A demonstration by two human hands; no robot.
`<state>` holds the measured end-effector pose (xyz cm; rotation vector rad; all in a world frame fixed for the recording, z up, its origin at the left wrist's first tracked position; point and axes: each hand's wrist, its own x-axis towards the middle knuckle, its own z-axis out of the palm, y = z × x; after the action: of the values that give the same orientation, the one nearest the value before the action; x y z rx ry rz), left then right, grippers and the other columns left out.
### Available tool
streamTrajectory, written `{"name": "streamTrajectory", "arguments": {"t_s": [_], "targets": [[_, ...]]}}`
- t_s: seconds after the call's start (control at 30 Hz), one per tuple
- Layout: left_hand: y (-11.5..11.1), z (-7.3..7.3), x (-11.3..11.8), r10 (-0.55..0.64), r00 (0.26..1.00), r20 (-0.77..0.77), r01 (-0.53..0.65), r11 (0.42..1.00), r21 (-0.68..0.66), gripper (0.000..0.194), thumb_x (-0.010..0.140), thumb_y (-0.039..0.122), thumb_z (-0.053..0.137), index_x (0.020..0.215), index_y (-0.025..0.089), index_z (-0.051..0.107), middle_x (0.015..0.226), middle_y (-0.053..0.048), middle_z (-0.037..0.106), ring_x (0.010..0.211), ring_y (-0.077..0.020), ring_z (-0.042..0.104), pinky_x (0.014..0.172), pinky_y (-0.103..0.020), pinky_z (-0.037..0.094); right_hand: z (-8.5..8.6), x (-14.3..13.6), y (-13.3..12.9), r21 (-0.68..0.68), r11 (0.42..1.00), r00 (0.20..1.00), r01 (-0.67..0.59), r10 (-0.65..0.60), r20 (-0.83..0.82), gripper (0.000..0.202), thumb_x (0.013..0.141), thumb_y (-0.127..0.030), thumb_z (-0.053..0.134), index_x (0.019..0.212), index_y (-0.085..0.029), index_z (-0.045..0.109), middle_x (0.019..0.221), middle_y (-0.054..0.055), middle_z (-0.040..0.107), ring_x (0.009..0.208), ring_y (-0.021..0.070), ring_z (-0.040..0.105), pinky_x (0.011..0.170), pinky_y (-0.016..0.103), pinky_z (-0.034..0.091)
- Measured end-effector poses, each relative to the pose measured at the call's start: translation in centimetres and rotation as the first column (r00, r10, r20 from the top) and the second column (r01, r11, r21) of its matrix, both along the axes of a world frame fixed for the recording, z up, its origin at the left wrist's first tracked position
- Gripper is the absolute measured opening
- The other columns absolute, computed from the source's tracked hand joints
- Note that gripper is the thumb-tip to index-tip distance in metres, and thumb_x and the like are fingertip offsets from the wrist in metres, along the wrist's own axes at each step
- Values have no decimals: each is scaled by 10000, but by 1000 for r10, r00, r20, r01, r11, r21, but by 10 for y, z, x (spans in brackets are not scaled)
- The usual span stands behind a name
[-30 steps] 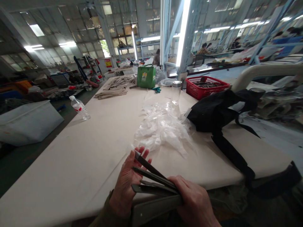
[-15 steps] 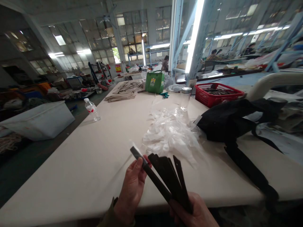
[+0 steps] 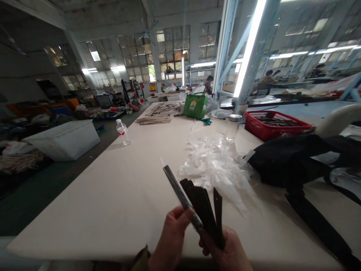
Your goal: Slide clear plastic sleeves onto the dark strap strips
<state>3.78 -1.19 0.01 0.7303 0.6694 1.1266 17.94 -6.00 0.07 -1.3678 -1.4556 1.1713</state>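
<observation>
A broad pale worktable (image 3: 121,195) fills the foreground. On its right lies a black fabric bag (image 3: 284,158) with a trailing strap, next to a loose heap of clear plastic sleeves (image 3: 214,162). Beyond stand a slatted red plastic basket (image 3: 262,130) holding dark pieces and, farther back, a green carrier bag (image 3: 194,106). Nearest the viewer, above the table's front edge, the right hand (image 3: 229,248) is wrapped around the lower ends of a fan of dark flat strips (image 3: 201,205). The left hand (image 3: 173,233) pinches one narrow dark strip (image 3: 177,190) between thumb and fingers; it slants away just left of the fan, its lower end at the right hand. Film gleams along it, probably a clear sleeve, though blur hides the sleeve's mouth. The step in hand looks like sleeving this strip; the next move would call for a steady pinch while the film is drawn fully down.
</observation>
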Motion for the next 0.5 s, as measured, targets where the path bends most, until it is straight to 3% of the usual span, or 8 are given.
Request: {"name": "streamTrajectory", "arguments": {"t_s": [0.07, 0.1, 0.2, 0.27, 0.33, 0.43, 0.5], "targets": [[-5, -4, 3, -112, 994, 12, 112, 993, 23, 238, 846, 345, 656, 765, 122, 664, 596, -10, 545, 535, -97, 494, 533, -230, 438, 0, 0, 2, 18, 1000, 1000, 0, 0, -5, 559, 857, -667, 466, 681, -149, 581, 616, 58, 610, 562, 144, 583, 547, 220, 445], [-4, -2, 2, -95, 995, 15, 95, 995, 40, 223, 850, 344, 654, 800, 127, 674, 630, -18, 576, 573, -107, 529, 565, -233, 460, 0, 0, 1, 15, 1000, 1000, 8, -8, -1, 564, 855, -672, 463, 673, -150, 577, 617, 57, 608, 559, 142, 581, 546, 218, 443], [8, 10, -10, 143, 989, 38, -145, 988, 52, 234, 815, 341, 709, 958, 156, 706, 930, -58, 692, 900, -148, 624, 858, -253, 493, 1, -2, -2, -9, 999, 999, 42, -42, 28, 593, 832, -708, 455, 651, -153, 565, 601, 51, 594, 543, 137, 566, 534, 219, 425], [15, 15, -15, 257, 966, 42, -257, 966, 7, 261, 770, 338, 757, 940, 143, 719, 981, -67, 698, 965, -153, 616, 915, -247, 471, 1, -4, -3, -24, 999, 998, 43, -42, 36, 602, 817, -723, 457, 659, -153, 568, 586, 49, 586, 533, 139, 560, 530, 224, 417], [12, 10, -11, 181, 983, 15, -181, 983, -29, 216, 773, 324, 752, 829, 119, 710, 823, -54, 685, 799, -129, 620, 790, -228, 496, 2, -5, -3, -40, 998, 998, 55, -54, 24, 596, 816, -720, 463, 680, -151, 578, 588, 49, 589, 540, 142, 563, 542, 228, 422], [-1, -1, -3, -54, 998, 12, 54, 998, -27, 228, 861, 331, 648, 777, 121, 674, 656, -25, 610, 585, -107, 558, 601, -238, 476, 2, -5, -2, -50, 996, 998, 68, -68, -6, 574, 820, -699, 477, 679, -152, 579, 604, 51, 599, 559, 145, 567, 558, 231, 429], [0, 0, -5, -26, 999, 37, 26, 1000, 0, 207, 868, 333, 640, 870, 133, 692, 750, -42, 654, 666, -123, 598, 648, -244, 495, 2, -5, -2, -54, 997, 998, 59, -58, 6, 559, 824, -681, 481, 667, -154, 577, 590, 47, 594, 552, 145, 561, 554, 234, 422]]}}
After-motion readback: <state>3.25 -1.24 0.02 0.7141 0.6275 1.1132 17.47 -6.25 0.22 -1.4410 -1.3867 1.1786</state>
